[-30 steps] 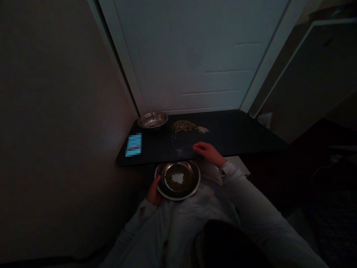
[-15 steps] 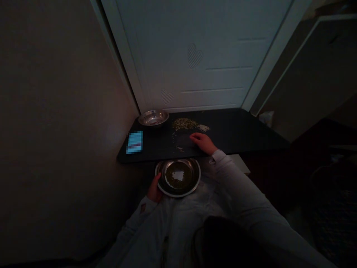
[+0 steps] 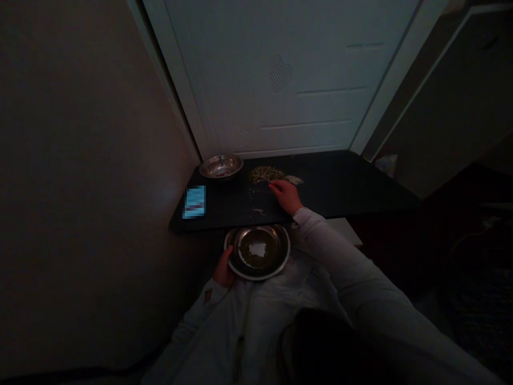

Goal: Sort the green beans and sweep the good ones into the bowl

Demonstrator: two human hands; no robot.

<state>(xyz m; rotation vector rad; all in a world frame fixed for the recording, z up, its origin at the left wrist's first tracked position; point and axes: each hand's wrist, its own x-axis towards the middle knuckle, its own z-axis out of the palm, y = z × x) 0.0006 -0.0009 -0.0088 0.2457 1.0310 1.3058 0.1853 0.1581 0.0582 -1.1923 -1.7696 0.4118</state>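
Note:
My left hand (image 3: 225, 269) grips the left rim of a metal bowl (image 3: 280, 262), its thumb over the edge. The bowl is below the front edge of the dark table, close to my lap, with small green grains (image 3: 262, 261) ringed around its bottom. Over the table, my right hand (image 3: 287, 195) has its fingers drawn together at the near edge of a mixed pile of green and pale grains (image 3: 267, 173). Whether anything is between those fingertips is too dark to see. A smaller pale pile (image 3: 295, 180) lies just behind that hand, and a few pale grains (image 3: 258, 212) lie nearer the front edge.
A second metal bowl (image 3: 221, 167) stands at the back left of the dark table (image 3: 340, 184). In front of it lies a lit, blurred phone-like screen (image 3: 194, 202). A white door (image 3: 320, 69) rises behind the table, and a wall is close on the left.
My right hand has moved slightly forward and left, up to the edge of the mixed pile. My left hand still holds the bowl in about the same place.

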